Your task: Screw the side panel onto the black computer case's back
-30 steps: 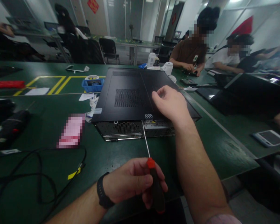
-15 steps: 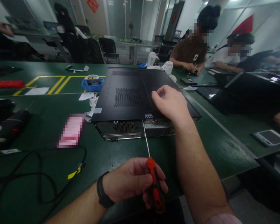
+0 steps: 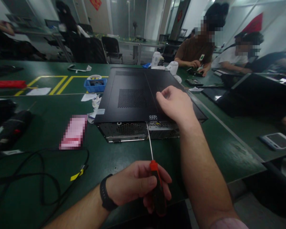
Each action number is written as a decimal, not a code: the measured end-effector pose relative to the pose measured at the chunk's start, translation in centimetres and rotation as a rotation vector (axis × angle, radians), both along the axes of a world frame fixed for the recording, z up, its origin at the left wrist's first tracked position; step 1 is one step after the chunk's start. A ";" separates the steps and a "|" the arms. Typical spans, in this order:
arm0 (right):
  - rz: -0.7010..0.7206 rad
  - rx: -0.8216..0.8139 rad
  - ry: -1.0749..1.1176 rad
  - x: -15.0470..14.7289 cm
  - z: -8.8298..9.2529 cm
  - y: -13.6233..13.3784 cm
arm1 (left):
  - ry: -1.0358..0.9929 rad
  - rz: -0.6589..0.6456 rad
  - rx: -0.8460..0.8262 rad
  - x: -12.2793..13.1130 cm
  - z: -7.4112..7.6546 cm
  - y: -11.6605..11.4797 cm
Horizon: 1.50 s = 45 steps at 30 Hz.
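A black computer case (image 3: 131, 76) lies flat on the green table (image 3: 114, 156), its rear panel with metal grilles facing me. My left hand (image 3: 138, 186), with a dark watch on the wrist, is closed round the red and black handle of a screwdriver (image 3: 158, 190). The screwdriver's shaft points away from me, and its tip meets the upper edge of the rear panel near the middle. On the right part of the case's top rests my right hand (image 3: 175, 103), its fingers curled inward; whether they hold anything is hidden.
A blue bin (image 3: 95, 85) and crumpled paper are left of the case. Black cables (image 3: 40, 171) and a pink, pixelated item (image 3: 73, 132) lie nearer left. A phone-like device (image 3: 276, 141) is at right. People sit beyond the table.
The screwdriver handle has turned in my left hand, so its red stripe now shows less. My right hand stays in the same place on the case.
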State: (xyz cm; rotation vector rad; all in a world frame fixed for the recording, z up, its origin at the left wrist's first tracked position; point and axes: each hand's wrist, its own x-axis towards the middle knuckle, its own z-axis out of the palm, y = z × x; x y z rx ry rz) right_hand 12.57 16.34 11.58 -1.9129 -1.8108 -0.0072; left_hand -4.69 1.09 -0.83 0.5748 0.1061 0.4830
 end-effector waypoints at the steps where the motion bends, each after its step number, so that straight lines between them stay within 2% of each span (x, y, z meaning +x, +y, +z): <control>1: -0.002 0.002 -0.002 0.0 0.0 0.0 | 0.000 -0.007 -0.001 0.0 0.1 0.0; 11: -0.001 0.016 -0.001 -0.1 0.0 -0.1 | -0.052 0.003 0.009 0.3 -0.9 -0.1; 20: -0.005 -0.009 -0.001 0.0 0.1 0.0 | -0.058 -0.026 -0.010 0.0 0.1 0.0; 27: -0.010 -0.009 -0.004 -0.1 0.1 0.0 | -0.056 0.009 0.014 0.1 -0.9 -0.4; 36: -0.005 -0.005 0.001 -0.1 0.0 0.0 | -0.043 -0.044 -0.026 -0.2 0.2 -0.2; 41: -0.007 -0.007 -0.010 0.0 0.0 0.0 | -0.033 0.029 0.019 0.0 -0.8 -0.4; 45: -0.006 -0.005 -0.008 -0.1 0.0 0.0 | -0.003 0.026 0.054 0.3 -1.0 -0.3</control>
